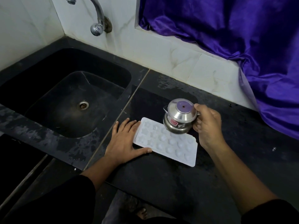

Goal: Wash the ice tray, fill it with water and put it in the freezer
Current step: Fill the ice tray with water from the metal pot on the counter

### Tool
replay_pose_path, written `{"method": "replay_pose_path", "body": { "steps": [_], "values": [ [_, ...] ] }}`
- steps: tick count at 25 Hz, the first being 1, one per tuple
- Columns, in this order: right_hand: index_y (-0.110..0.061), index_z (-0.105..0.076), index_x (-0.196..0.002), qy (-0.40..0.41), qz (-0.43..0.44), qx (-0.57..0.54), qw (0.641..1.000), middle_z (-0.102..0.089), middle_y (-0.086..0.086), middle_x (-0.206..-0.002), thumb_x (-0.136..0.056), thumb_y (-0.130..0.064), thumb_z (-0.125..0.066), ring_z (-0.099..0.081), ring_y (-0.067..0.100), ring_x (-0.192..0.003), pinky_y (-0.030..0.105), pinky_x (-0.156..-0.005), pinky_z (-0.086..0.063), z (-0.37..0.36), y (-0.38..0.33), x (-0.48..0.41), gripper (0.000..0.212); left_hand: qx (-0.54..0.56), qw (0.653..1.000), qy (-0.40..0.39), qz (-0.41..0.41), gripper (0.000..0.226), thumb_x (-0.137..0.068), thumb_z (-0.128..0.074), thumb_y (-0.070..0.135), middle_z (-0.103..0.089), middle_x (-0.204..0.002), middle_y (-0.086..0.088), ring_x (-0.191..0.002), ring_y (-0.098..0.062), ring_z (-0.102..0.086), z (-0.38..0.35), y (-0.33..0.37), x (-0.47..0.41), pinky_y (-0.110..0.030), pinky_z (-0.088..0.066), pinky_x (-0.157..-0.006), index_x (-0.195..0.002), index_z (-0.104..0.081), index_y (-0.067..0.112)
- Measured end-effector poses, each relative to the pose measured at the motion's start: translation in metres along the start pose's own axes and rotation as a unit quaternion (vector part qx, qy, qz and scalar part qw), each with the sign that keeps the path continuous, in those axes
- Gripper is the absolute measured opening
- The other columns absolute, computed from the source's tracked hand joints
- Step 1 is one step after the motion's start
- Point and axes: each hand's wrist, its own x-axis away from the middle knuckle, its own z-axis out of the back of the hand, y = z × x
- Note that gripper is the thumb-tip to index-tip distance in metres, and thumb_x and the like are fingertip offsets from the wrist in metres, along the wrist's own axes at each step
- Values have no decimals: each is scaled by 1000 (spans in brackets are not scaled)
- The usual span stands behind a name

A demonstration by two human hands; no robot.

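Note:
A white ice tray (168,145) with several round cells lies flat on the black counter (161,183), right of the sink. My left hand (124,143) rests flat on the counter against the tray's left end, fingers straight, thumb along its near edge. My right hand (207,123) grips the handle of a small steel kettle (178,118), which hangs tilted over the tray's far right corner. The kettle has a lid with a purple centre. I cannot tell whether water is flowing.
A black sink (53,101) with a metal drain (83,105) lies to the left, under a chrome tap (97,18) on the white tiled wall. A purple cloth (234,38) hangs at the back right and spills onto the counter. The counter looks wet.

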Motion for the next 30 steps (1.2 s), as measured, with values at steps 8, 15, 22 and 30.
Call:
{"method": "replay_pose_path", "body": {
  "steps": [8,15,22,30],
  "values": [
    [7,-46,-57,-24,109,203,973,-40,11,-53,-91,-17,-69,-37,19,-50,31,-52,-34,8,2,-7,47,-1,1000,1,-1,121,-71,-39,104,-40,-165,4,-159,-20,-21,0,0,1,-57,-6,-130,-162,-35,25],
    [-12,-34,-48,-43,204,525,825,-30,0,-42,-88,-33,-64,-31,16,-40,28,-47,-25,-19,9,4,54,2,1000,5,-4,122,-71,-39,104,-40,-165,4,-160,-21,-21,0,-1,1,-56,-6,-130,-162,-35,23],
    [-5,-40,-51,-30,212,508,835,-34,0,-44,-88,-32,-65,-33,16,-42,29,-49,-29,-13,15,0,52,4,1000,7,-4,121,-71,-41,104,-41,-165,4,-160,-21,-21,0,0,1,-57,-7,-130,-161,-36,24],
    [-4,-58,-64,24,36,22,999,-43,1,-52,-96,-12,-61,-36,10,-46,21,-44,-27,34,7,-1,32,-1,1000,1,-3,120,-71,-40,104,-40,-165,5,-160,-20,-20,0,0,1,-56,-5,-130,-162,-34,25]
  ]
}}
